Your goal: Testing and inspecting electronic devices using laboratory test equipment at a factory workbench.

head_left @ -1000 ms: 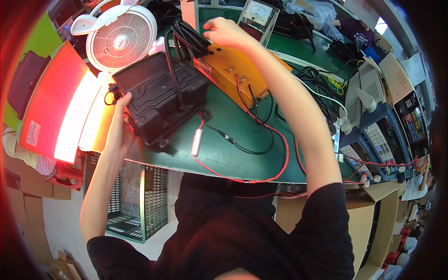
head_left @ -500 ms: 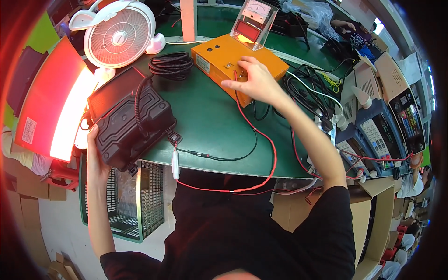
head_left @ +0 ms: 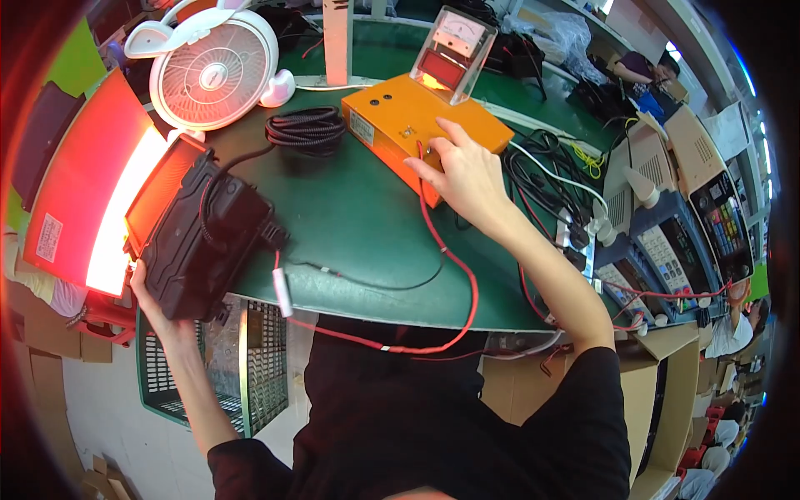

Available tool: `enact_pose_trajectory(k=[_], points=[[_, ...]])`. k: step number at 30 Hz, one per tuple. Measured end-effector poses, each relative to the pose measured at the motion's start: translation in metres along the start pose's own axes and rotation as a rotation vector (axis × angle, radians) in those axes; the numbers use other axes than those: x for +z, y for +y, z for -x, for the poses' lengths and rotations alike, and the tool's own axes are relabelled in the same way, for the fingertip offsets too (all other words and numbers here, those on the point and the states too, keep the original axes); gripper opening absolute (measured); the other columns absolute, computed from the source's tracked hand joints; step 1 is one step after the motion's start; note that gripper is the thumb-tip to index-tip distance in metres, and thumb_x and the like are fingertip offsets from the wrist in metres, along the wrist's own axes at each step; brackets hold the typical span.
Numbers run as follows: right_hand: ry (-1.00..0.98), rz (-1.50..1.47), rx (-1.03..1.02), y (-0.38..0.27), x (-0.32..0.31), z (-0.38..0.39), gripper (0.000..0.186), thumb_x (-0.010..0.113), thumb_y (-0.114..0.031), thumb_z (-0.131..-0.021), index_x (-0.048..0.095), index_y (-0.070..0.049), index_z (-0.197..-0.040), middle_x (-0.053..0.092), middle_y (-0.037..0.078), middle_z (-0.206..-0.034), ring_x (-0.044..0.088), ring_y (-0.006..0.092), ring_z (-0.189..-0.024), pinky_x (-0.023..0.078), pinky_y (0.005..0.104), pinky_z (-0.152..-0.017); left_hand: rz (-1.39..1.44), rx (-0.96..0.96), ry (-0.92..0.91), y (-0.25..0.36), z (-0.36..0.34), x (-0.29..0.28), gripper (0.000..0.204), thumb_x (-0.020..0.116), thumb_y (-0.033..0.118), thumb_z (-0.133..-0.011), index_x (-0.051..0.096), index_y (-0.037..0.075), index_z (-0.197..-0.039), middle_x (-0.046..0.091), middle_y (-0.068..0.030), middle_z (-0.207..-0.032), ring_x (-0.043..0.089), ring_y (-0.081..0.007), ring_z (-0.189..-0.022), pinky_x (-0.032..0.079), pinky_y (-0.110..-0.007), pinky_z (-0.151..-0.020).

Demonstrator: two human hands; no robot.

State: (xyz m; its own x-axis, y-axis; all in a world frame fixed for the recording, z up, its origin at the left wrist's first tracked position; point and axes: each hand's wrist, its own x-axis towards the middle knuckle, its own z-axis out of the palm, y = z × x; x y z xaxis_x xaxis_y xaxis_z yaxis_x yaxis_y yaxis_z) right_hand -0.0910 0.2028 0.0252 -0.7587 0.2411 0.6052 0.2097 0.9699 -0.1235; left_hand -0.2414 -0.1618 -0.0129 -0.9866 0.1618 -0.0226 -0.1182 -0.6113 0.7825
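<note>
My left hand (head_left: 167, 312) grips the lower edge of a black ribbed plastic case (head_left: 212, 225), held tilted at the table's left edge. Its flat panel (head_left: 164, 187) faces the bright lamp and looks orange in that light. A coiled black corrugated cable (head_left: 306, 131) lies on the table and runs to the case. Over the front of an orange metal box (head_left: 392, 112) is my right hand (head_left: 468, 171), thumb and fingers apart near a small metal switch or terminal. Red and black leads connect box and case, with a white connector (head_left: 282, 292) hanging on the red lead.
A lit red-framed lamp panel (head_left: 71, 183) stands left, beside a white fan (head_left: 214, 75). An analog meter (head_left: 458, 37) in a clear holder sits on the orange box. Tangled cables and bench instruments (head_left: 675, 242) are right. A green crate (head_left: 246, 367) sits below.
The case has moved left toward the lamp and turned, its panel now more squarely facing the light. The leads shifted left with it. My right hand's fingers have drawn in slightly at the box.
</note>
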Motion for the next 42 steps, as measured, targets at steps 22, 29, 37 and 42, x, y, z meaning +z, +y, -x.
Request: enact_pose_trajectory(k=[22,29,37,42], points=[[-0.252,0.371,-0.387,-0.035,0.264,-0.331,0.042,0.042,-0.020,-0.087,0.041,-0.008,-0.127,0.030,0.016,-0.140,0.026,0.0288,-0.131,0.021,0.0462,-0.106,-0.142,-0.144,0.024,-0.008,0.011,-0.058,0.064,0.041,0.054,-0.086,0.038,0.007,-0.129,0.043,-0.0090,-0.128,0.042,-0.0232,-0.119,0.035,-0.038,-0.099],[-0.277,0.496,-0.370,-0.032,0.315,-0.377,0.067,0.062,-0.035,-0.076,0.036,-0.013,-0.134,0.035,0.004,-0.139,0.027,0.0203,-0.131,0.004,0.0550,-0.107,-0.123,-0.094,-0.007,-0.002,0.015,-0.067,0.068,0.039,0.058,-0.084,0.041,0.005,-0.127,0.045,-0.0160,-0.128,0.045,-0.0302,-0.117,0.035,-0.043,-0.100],[-0.403,0.525,-0.275,-0.040,0.291,-0.383,0.031,0.042,-0.027,-0.089,0.067,-0.011,-0.095,0.064,0.007,-0.106,0.062,0.0226,-0.096,0.035,0.0557,-0.093,-0.160,-0.160,-0.148,-0.002,0.010,-0.039,0.073,0.038,0.058,-0.085,0.034,0.002,-0.132,0.040,-0.0166,-0.133,0.042,-0.0300,-0.120,0.034,-0.043,-0.102],[-0.687,1.025,0.000,0.001,0.281,-0.375,0.025,0.055,-0.026,-0.083,0.066,-0.016,-0.103,0.062,0.003,-0.108,0.058,0.0293,-0.101,0.046,0.0553,-0.080,-0.029,-0.152,-0.050,-0.008,0.008,-0.035,0.071,0.039,0.055,-0.086,0.033,0.002,-0.133,0.041,-0.0148,-0.133,0.044,-0.0295,-0.119,0.036,-0.043,-0.100]])
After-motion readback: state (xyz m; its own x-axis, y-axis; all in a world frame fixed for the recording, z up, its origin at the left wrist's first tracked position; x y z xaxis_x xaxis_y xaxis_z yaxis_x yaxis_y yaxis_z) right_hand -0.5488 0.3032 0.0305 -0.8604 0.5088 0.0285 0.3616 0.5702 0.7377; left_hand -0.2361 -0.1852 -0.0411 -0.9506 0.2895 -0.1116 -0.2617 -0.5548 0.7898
